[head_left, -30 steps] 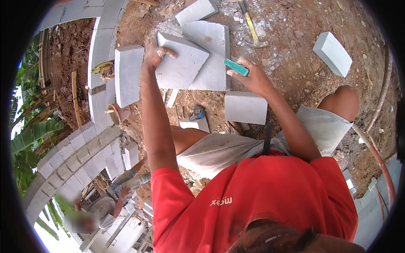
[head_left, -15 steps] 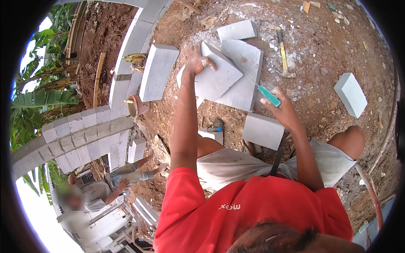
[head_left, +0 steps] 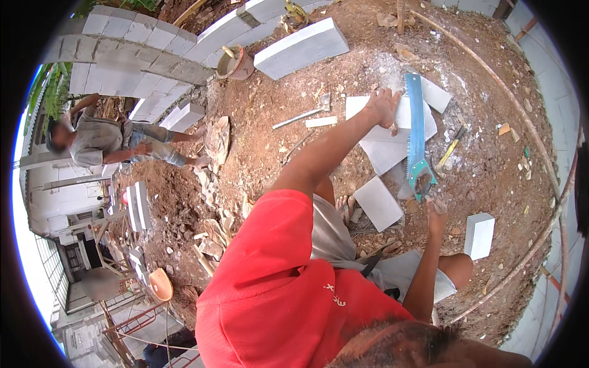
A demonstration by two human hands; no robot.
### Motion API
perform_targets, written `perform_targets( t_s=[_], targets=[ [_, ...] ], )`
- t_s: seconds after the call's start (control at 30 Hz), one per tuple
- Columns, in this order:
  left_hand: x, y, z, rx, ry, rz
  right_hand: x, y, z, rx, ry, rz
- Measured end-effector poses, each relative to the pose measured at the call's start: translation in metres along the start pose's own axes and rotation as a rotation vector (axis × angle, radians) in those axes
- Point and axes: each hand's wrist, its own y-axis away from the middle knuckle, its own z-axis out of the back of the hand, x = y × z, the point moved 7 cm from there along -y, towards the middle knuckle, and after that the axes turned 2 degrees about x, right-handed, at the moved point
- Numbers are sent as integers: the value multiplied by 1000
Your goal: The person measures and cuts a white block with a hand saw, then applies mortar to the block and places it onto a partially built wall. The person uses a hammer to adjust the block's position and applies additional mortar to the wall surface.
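My left hand (head_left: 381, 111) rests, fingers spread, on stacked light grey blocks (head_left: 383, 150). A hand saw (head_left: 415, 122) with a broad blade and teal handle lies across the blocks just right of it, its flat face upward. My right hand (head_left: 437, 210) is just below the handle, not wrapped round it; its fingers are too blurred to read, and I cannot tell whether it touches. A yellow-handled hammer (head_left: 448, 153) lies right of the saw, and a metal-handled tool (head_left: 300, 119) lies on the dirt to the left.
Loose blocks (head_left: 378, 203) (head_left: 479, 236) lie near my legs, another (head_left: 300, 49) by a bucket (head_left: 235, 67). A curved block wall (head_left: 147, 37) runs at upper left. A co-worker (head_left: 104, 144) stands at left. Long poles (head_left: 534, 257) line the right side.
The view has swung, showing more of the co-worker. The saw has turned from edge-on to flat; my right hand, earlier gripping its handle, is now below it. My left hand stays on the blocks.
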Motion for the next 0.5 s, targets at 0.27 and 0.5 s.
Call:
perform_targets(
  t_s=[0.27,0.5],
  targets=[
    [17,119,31,-50,360,289,89,154,86,10,81,-161],
    [40,329,167,-150,981,539,246,240,33,257,174,-169]
  ],
)
